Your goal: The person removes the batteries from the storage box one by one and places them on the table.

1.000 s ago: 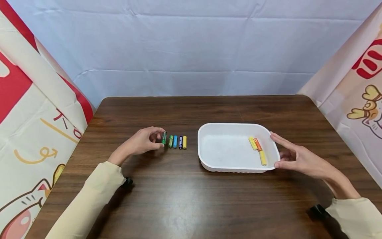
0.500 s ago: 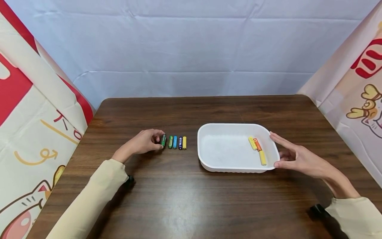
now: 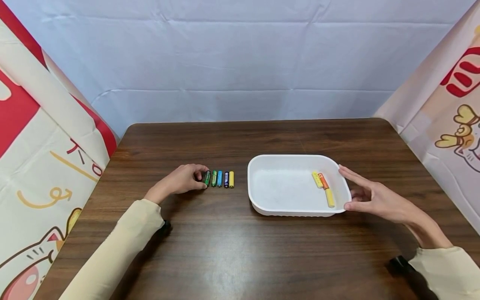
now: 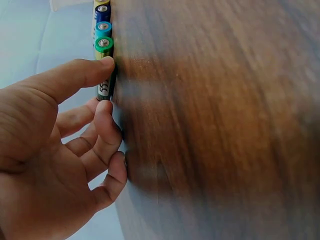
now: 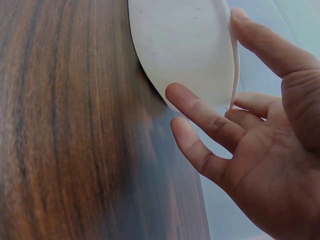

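Note:
In the head view my left hand (image 3: pixel 184 179) pinches a dark green battery (image 3: pixel 207 178) at the left end of a short row on the table. Thumb and fingertip meet its two ends, and the left wrist view shows it low by the tabletop. Beside it lie a lighter green battery (image 3: pixel 214 178), a blue battery (image 3: pixel 219 179), a dark blue battery (image 3: pixel 226 179) and a yellow battery (image 3: pixel 231 179). My right hand (image 3: pixel 378 202) touches the right end of a white plastic basin (image 3: pixel 258 208), thumb and fingers mostly straight against its rim and outer wall.
Inside the basin, toward its right end, lie a short yellow battery (image 3: pixel 317 180) and an orange and yellow piece (image 3: pixel 327 191), perhaps two batteries end to end. The brown wooden table (image 3: pixel 225 250) ends at a pale cloth backdrop (image 3: pixel 240 62).
My left hand has lowered the dark green battery and set it closer in line with the row, shifting slightly right over the last half second. The right hand and basin stay put.

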`<state>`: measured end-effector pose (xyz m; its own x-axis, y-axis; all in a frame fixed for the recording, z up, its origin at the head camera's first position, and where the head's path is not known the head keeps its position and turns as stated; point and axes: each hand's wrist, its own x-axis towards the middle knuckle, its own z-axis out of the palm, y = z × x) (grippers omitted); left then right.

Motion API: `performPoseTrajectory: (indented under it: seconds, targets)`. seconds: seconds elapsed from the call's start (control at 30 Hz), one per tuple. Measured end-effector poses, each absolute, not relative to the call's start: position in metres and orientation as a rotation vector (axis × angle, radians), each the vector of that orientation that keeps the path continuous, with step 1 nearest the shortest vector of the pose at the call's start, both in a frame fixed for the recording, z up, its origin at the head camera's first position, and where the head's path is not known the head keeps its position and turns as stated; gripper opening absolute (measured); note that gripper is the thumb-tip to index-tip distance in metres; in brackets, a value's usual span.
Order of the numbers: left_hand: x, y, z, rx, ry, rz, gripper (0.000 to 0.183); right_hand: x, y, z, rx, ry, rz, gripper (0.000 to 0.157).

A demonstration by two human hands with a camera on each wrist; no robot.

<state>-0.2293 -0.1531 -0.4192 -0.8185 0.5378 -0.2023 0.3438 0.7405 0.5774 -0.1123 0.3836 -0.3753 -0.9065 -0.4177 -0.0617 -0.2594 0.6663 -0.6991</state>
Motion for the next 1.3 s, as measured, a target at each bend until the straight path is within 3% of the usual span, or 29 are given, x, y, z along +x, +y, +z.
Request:
performPoseTrajectory:
  seconds: [0.77, 1.3]
  targets:
    - [-0.225, -0.154, -0.415, 0.619, 2.535, 0.830, 0.063, -0.112, 0.383, -0.374, -0.533, 2.664, -1.051, 0.098]
    - [-0.225, -0.159, -0.387, 0.693, 2.562, 1.003, 0.061, -0.113, 0.384, -0.376, -0.566, 2.664, -1.067, 0.098]
